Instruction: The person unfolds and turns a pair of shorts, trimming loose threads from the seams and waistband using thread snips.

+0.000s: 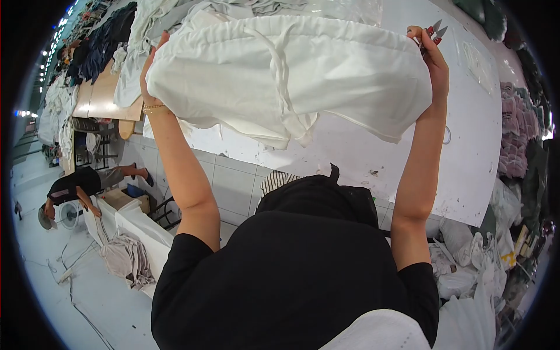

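A pair of white drawstring shorts (356,70) is stretched wide between my hands above the table. Its gathered waistband runs along the top, and the tied cord (280,76) hangs down the middle. My left hand (150,73) grips the left side, with part of the fingers hidden by the fabric. On the opposite side, my right hand (436,70) holds the shorts' edge. Small red-handled thread snips (432,32) are also in that hand, their blades pointing up and outward.
Under the shorts lies a white tabletop (461,151) with dark specks. White garments (192,20) are heaped at its far left. A clear plastic bag (475,64) rests at the right. Bundled pink pieces (516,128) are stacked beyond the right edge. Another person (79,186) bends over fabric at left.
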The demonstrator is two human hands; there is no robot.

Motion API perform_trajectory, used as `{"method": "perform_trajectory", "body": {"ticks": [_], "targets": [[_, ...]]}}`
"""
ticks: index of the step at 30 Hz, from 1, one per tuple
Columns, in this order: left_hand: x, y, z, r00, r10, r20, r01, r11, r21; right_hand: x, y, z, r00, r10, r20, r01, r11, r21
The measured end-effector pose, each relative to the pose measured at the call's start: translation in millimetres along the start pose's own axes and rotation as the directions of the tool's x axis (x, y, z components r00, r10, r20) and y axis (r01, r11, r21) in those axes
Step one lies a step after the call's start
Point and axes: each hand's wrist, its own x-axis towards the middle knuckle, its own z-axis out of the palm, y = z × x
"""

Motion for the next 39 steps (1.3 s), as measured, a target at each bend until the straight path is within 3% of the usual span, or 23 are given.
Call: {"method": "perform_trajectory", "body": {"ticks": [3,6,12,14,17,20,21,23,24,25,27,28,29,31,34,36,38,39], "targets": [[-6.9,6.7,2.7,0.995,0.028,-0.099,-0.017,0.993,0.116,4.0,3.2,-2.8,0.999,0.020,0.029,-0.020,1.000,0.004],[-0.1,-6.0,37.7,0.795,0.313,-0.519,-0.029,0.875,0.483,7.4,3.5,-5.3,0.999,0.005,0.050,-0.003,1.000,-0.030],[-1.6,-1.7,44.6,0.763,0.355,-0.539,-0.025,0.851,0.525,7.5,-7.1,-12.5,0.973,0.027,0.231,0.014,0.984,-0.177],[-7.2,8.3,33.0,0.771,0.366,-0.520,-0.010,0.825,0.566,4.4,-11.3,-6.6,0.988,0.005,0.157,0.041,0.956,-0.289],[-28.7,52.9,-16.5,0.942,0.143,-0.304,0.008,0.894,0.448,-5.6,-30.3,6.6,0.984,0.046,0.170,0.048,0.859,-0.511],[-27.3,75.4,-20.8,0.975,0.083,-0.208,0.082,0.731,0.678,-6.1,-43.2,2.9,0.973,0.103,0.207,0.086,0.672,-0.736],[-19.0,75.1,-14.0,0.966,0.083,-0.244,0.136,0.638,0.758,-4.2,-46.6,-0.9,0.969,0.120,0.215,0.104,0.593,-0.799],[8.1,68.6,8.5,0.926,-0.114,-0.361,0.371,0.082,0.925,3.0,-54.0,-1.8,0.955,0.218,0.200,0.185,0.089,-0.979],[21.1,58.7,24.8,0.873,-0.180,-0.454,0.412,-0.229,0.882,6.2,-54.0,-5.1,0.948,0.267,0.175,0.227,-0.177,-0.958],[36.1,32.7,50.1,0.852,-0.217,-0.477,0.340,-0.464,0.818,10.2,-52.7,-14.0,0.948,0.312,0.055,0.146,-0.275,-0.950],[39.8,-14.3,83.5,0.920,-0.163,-0.356,0.055,-0.847,0.529,0.2,-48.7,-21.7,0.967,0.217,0.133,0.241,-0.606,-0.758],[32.6,-31.9,90.5,0.940,-0.187,-0.287,-0.026,-0.874,0.485,-8.0,-44.6,-21.5,0.965,0.183,0.190,0.262,-0.742,-0.617],[17.7,-47.5,91.2,0.945,-0.161,-0.286,-0.040,-0.922,0.385,-22.4,-38.0,-19.1,0.973,0.057,0.222,0.182,-0.779,-0.600],[-18.6,-88.1,87.1,0.975,-0.044,-0.218,0.008,-0.972,0.234,-62.0,-17.8,-19.8,0.964,-0.174,0.203,-0.013,-0.790,-0.612],[-72.2,-156.2,53.9,0.943,0.173,-0.283,0.276,-0.881,0.384,-120.7,40.8,-64.0,0.922,-0.375,0.094,-0.237,-0.738,-0.631],[-110.2,-202.3,11.5,0.939,0.193,-0.284,0.330,-0.729,0.600,-149.1,84.8,-84.0,0.935,-0.353,-0.044,-0.290,-0.684,-0.670],[-147.0,-244.1,-43.9,0.930,0.089,-0.356,0.335,-0.599,0.728,-167.6,133.3,-125.0,0.934,-0.312,-0.173,-0.321,-0.521,-0.791],[-164.9,-265.2,-73.6,0.922,0.037,-0.384,0.362,-0.428,0.828,-175.0,155.8,-145.5,0.944,-0.244,-0.220,-0.315,-0.474,-0.822]]}}
